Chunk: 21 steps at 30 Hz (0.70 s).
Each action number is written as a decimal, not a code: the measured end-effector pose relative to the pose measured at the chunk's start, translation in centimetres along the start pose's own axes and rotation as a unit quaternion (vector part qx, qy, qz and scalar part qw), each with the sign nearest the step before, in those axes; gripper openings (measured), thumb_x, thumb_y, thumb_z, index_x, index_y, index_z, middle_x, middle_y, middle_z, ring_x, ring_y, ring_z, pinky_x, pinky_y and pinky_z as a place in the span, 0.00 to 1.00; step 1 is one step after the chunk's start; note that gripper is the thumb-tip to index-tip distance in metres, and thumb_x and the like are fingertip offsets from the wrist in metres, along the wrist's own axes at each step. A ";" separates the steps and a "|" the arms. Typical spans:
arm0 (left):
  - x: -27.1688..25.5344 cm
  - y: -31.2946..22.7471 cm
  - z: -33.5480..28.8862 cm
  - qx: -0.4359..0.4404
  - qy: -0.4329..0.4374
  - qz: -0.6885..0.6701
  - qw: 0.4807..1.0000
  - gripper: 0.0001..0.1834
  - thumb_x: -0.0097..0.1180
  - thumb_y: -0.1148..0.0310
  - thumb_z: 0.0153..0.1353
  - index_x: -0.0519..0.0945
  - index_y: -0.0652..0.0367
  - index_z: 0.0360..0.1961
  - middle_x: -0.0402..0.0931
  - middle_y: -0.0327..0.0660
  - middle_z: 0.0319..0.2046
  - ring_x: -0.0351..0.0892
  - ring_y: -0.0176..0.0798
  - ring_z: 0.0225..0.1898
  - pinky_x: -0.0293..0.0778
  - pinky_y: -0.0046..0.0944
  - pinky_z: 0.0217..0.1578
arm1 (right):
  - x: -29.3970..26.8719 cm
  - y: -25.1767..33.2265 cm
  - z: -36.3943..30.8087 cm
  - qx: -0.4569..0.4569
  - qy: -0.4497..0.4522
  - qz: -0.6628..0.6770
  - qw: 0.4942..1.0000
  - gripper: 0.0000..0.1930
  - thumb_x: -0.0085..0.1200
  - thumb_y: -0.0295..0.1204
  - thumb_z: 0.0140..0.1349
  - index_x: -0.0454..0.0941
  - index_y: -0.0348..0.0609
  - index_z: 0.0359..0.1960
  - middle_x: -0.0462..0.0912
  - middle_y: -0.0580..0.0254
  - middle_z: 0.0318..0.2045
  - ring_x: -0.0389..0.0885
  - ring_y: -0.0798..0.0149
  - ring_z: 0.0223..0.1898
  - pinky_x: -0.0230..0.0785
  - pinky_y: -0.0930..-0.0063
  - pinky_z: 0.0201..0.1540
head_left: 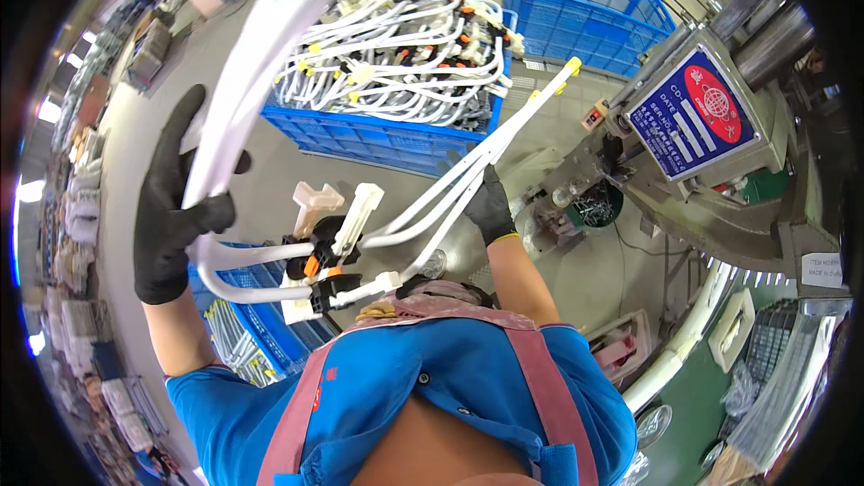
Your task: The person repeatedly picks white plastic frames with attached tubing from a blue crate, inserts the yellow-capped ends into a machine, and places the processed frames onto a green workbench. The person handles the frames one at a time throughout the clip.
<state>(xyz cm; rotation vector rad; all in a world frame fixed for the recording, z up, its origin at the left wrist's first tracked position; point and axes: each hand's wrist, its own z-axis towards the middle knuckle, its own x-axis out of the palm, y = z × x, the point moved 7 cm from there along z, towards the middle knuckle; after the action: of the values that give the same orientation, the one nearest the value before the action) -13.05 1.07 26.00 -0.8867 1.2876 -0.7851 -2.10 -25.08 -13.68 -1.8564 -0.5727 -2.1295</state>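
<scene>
A folded white tubular frame (423,211) spans the space in front of my chest. Black joints (335,286) with orange and white plastic pieces connect its bent tubes. My left hand (175,216), in a black glove, holds the thick left tubes where they bend; its thumb crosses in front, a fingertip shows behind, and another finger points up. Those tubes run upward past the picture's top edge. My right hand (490,202), also gloved in black, grips the bundled tubes on the right, partly behind them. Yellow tips (569,72) cap the far ends of these tubes.
Ahead, a blue crate (378,139) is heaped with similar frames. Another blue crate (585,9) stands behind it, right. A metal machine (747,126) with a blue plate rises at the right, near a bin of small metal parts (594,207). Blue crates (261,333) with tubes stand lower left.
</scene>
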 end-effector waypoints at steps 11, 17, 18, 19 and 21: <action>-8.7 24.8 3.5 -0.140 0.016 -0.065 0.988 0.29 0.59 0.71 0.48 0.71 0.66 0.55 0.79 0.44 0.36 0.73 0.30 0.30 0.70 0.30 0.31 | 13.4 -3.3 -4.6 0.122 0.021 -0.066 0.990 0.15 0.49 0.32 0.62 0.70 0.48 0.51 0.64 0.69 0.26 0.65 0.66 0.29 0.62 0.67 0.35; -0.8 38.9 0.8 -0.270 0.056 0.065 0.959 0.37 0.67 0.69 0.49 0.65 0.70 0.59 0.78 0.50 0.44 0.77 0.41 0.45 0.74 0.36 0.47 | 17.4 -6.2 -5.8 0.193 0.001 0.038 0.981 0.08 0.46 0.31 0.64 0.70 0.46 0.42 0.64 0.70 0.24 0.64 0.68 0.28 0.62 0.72 0.33; 0.8 38.8 -0.4 -0.299 0.055 0.059 0.951 0.40 0.67 0.68 0.51 0.62 0.70 0.62 0.76 0.51 0.48 0.76 0.43 0.48 0.73 0.36 0.49 | 17.2 -7.2 -5.9 0.218 -0.012 0.046 0.975 0.05 0.47 0.29 0.63 0.68 0.46 0.40 0.64 0.69 0.24 0.65 0.69 0.28 0.64 0.72 0.34; 3.1 37.2 -1.0 -0.266 0.069 -0.046 0.960 0.42 0.67 0.66 0.52 0.59 0.69 0.64 0.73 0.52 0.51 0.74 0.42 0.51 0.72 0.37 0.51 | 16.1 -7.9 -5.9 0.208 -0.060 -0.048 0.975 0.05 0.48 0.28 0.63 0.68 0.45 0.39 0.66 0.68 0.25 0.67 0.68 0.28 0.66 0.71 0.35; 7.4 32.2 -2.2 -0.187 0.139 -0.175 0.957 0.44 0.66 0.63 0.55 0.56 0.68 0.66 0.70 0.51 0.55 0.72 0.42 0.55 0.69 0.37 0.54 | 15.2 -9.5 -5.4 0.186 -0.045 -0.218 0.957 0.05 0.49 0.26 0.63 0.69 0.42 0.39 0.71 0.64 0.26 0.73 0.65 0.29 0.70 0.67 0.37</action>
<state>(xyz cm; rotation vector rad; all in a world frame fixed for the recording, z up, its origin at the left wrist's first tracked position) -14.20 9.13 -6.07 -1.3728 1.5820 -0.9862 -13.36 -18.20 -0.47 -1.7326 -1.4104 -1.9914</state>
